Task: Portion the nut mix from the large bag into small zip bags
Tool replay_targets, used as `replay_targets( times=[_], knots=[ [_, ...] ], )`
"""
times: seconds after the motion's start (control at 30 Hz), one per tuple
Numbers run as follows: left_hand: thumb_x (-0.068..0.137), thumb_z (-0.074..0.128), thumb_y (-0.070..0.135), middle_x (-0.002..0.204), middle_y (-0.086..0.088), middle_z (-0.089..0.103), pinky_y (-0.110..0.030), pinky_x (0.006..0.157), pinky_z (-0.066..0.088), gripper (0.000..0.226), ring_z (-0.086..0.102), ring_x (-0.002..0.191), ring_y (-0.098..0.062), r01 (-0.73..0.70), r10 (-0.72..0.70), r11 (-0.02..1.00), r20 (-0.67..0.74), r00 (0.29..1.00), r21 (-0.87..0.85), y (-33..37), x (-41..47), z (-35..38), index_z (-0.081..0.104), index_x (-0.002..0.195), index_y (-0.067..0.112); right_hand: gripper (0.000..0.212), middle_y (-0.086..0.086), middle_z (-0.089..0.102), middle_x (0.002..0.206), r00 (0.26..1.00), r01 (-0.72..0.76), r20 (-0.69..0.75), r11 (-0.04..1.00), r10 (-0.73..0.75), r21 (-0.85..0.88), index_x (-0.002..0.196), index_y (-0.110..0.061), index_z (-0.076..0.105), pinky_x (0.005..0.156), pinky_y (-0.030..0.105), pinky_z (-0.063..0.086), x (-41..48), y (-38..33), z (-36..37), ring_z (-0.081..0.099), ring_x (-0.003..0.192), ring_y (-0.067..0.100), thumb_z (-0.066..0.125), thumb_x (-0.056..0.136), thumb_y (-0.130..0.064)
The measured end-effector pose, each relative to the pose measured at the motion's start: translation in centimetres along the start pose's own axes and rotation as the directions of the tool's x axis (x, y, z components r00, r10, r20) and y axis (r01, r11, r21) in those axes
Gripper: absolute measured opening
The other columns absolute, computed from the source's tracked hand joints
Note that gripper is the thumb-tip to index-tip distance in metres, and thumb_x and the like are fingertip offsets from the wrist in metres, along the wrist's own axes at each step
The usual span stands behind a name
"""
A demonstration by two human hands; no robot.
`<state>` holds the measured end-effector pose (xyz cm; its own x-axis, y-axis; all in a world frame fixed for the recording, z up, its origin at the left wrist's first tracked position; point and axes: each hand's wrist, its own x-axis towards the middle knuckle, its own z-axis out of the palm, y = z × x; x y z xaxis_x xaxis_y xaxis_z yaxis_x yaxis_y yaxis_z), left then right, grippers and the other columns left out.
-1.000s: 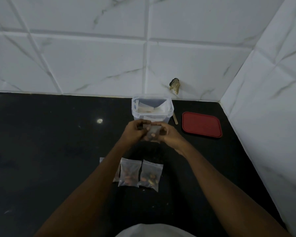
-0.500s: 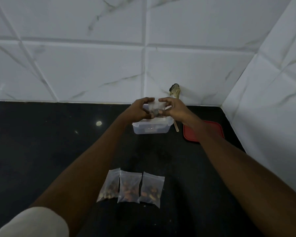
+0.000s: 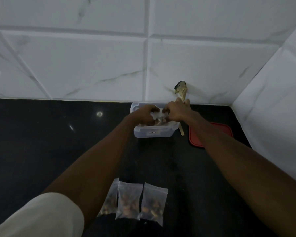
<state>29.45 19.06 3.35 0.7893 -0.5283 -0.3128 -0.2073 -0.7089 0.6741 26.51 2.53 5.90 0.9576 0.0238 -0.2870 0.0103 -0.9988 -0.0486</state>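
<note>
Where it hangs over the tub point(image 3: 154, 134) at the far side of the counter point(image 3: 41, 142), the small bag point(image 3: 158, 119) of nuts is pinched at its top by the left hand point(image 3: 143, 115) and right hand point(image 3: 176, 111), fingers curled. Three filled bags point(image 3: 129, 200) lie side by side, near. A red lid point(image 3: 225, 134) lies right of the tub.

- Your left hand point(image 3: 143, 114) sits just above the frame's centre, knuckles up. Its fingers are curled, pinching the left edge of a small clear plastic zip bag point(image 3: 158, 116).
- Your right hand point(image 3: 176, 111) is just beside it, thumb and forefinger pinching the bag's right edge, the other fingers stretched forward.
- Both forearms reach in from the lower corners and converge at the hands.
- A pale short sleeve point(image 3: 41, 218) covers your left upper arm at lower left.
</note>
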Motion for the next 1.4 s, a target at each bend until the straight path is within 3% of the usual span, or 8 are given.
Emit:
replay_targets(
  times=[0.13, 0.3, 0.4, 0.6, 0.77, 1.0, 1.2, 1.4],
  knots=[
    [0.083, 0.067, -0.001, 0.144, -0.009, 0.048, -0.034, 0.107, 0.038, 0.067, 0.043, 0.135, -0.025, 0.018, -0.027, 0.994, 0.078, 0.997, 0.112, 0.0, 1.1, 0.4, 0.043, 0.144, 0.012, 0.036, 0.006, 0.054, 0.123, 0.998, 0.057, 0.019, 0.963, -0.054, -0.262, 0.126, -0.028, 0.062, 0.106, 0.047, 0.021, 0.8, -0.9, 0.1, 0.035, 0.125, 0.027, 0.061, 0.092, -0.042],
    [0.086, 0.066, 0.001, 0.143, -0.010, 0.050, -0.035, 0.106, 0.039, 0.064, 0.046, 0.131, -0.025, 0.028, -0.045, 0.987, 0.105, 0.993, 0.160, 0.2, 2.3, 1.1, 0.043, 0.144, 0.013, 0.037, 0.010, 0.048, 0.127, 0.992, 0.045, -0.088, 0.909, -0.089, -0.414, 0.120, -0.017, 0.062, 0.105, 0.046, 0.028, 1.1, -0.9, 0.9, 0.039, 0.122, 0.028, 0.063, 0.090, -0.038],
    [0.087, 0.066, 0.004, 0.140, -0.012, 0.051, -0.032, 0.100, 0.041, 0.062, 0.050, 0.127, -0.026, 0.030, -0.057, 0.973, 0.109, 0.992, 0.228, 0.4, 2.8, 1.5, 0.044, 0.144, 0.014, 0.036, 0.011, 0.049, 0.124, 0.988, 0.039, -0.116, 0.895, -0.100, -0.444, 0.121, -0.011, 0.060, 0.100, 0.041, 0.032, 1.3, -0.9, 1.4, 0.041, 0.118, 0.028, 0.064, 0.090, -0.029],
    [0.086, 0.072, 0.021, 0.142, -0.013, 0.042, -0.039, 0.107, 0.036, 0.061, 0.044, 0.130, -0.029, 0.016, -0.021, 0.932, 0.009, 1.000, 0.361, 0.9, 2.6, 1.6, 0.047, 0.141, 0.015, 0.031, 0.005, 0.056, 0.120, 0.982, 0.095, -0.102, 0.890, -0.156, -0.446, 0.118, -0.019, 0.064, 0.097, 0.041, 0.032, 1.6, -0.6, 1.1, 0.043, 0.117, 0.026, 0.063, 0.091, -0.035],
    [0.081, 0.077, 0.024, 0.128, -0.007, 0.056, -0.037, 0.098, 0.047, 0.049, 0.056, 0.114, -0.025, 0.043, -0.002, 0.909, -0.099, 0.995, 0.415, 0.3, 2.5, 1.8, 0.059, 0.126, 0.016, 0.020, 0.001, 0.066, 0.108, 0.977, 0.094, -0.129, 0.881, -0.172, -0.463, 0.108, -0.021, 0.069, 0.097, 0.039, 0.030, 1.5, -0.7, 0.8, 0.045, 0.116, 0.022, 0.059, 0.094, -0.031],
    [0.089, 0.068, 0.038, 0.121, -0.002, 0.065, -0.033, 0.090, 0.043, 0.041, 0.059, 0.113, -0.021, 0.071, -0.013, 0.848, -0.114, 0.993, 0.525, -0.5, 2.1, 2.1, 0.063, 0.126, 0.022, 0.015, 0.005, 0.063, 0.106, 0.970, 0.074, -0.166, 0.870, -0.175, -0.488, 0.101, -0.017, 0.068, 0.095, 0.036, 0.031, 1.3, -0.6, 2.3, 0.046, 0.115, 0.022, 0.059, 0.091, -0.024],
    [0.084, 0.073, 0.035, 0.119, -0.002, 0.065, -0.032, 0.088, 0.046, 0.040, 0.060, 0.110, -0.020, 0.062, -0.004, 0.879, -0.122, 0.992, 0.473, -0.5, 1.8, 1.4, 0.064, 0.121, 0.024, 0.024, 0.001, 0.066, 0.107, 0.950, 0.112, -0.229, 0.917, -0.211, -0.382, 0.114, -0.029, 0.071, 0.097, 0.039, 0.030, 0.9, 0.2, 2.1, 0.046, 0.115, 0.022, 0.060, 0.093, -0.035],
    [0.089, 0.068, 0.029, 0.114, -0.001, 0.062, -0.031, 0.080, 0.048, 0.028, 0.061, 0.102, -0.018, -0.030, 0.125, 0.973, -0.417, 0.900, 0.227, 1.2, -1.0, 1.1, 0.068, 0.115, 0.019, 0.019, 0.006, 0.073, 0.092, 0.793, 0.188, -0.598, 0.980, -0.117, 0.058, 0.099, -0.015, 0.077, 0.074, 0.035, 0.040, -1.5, 1.0, 2.5, 0.058, 0.091, 0.027, 0.065, 0.090, -0.027]
  ],
)
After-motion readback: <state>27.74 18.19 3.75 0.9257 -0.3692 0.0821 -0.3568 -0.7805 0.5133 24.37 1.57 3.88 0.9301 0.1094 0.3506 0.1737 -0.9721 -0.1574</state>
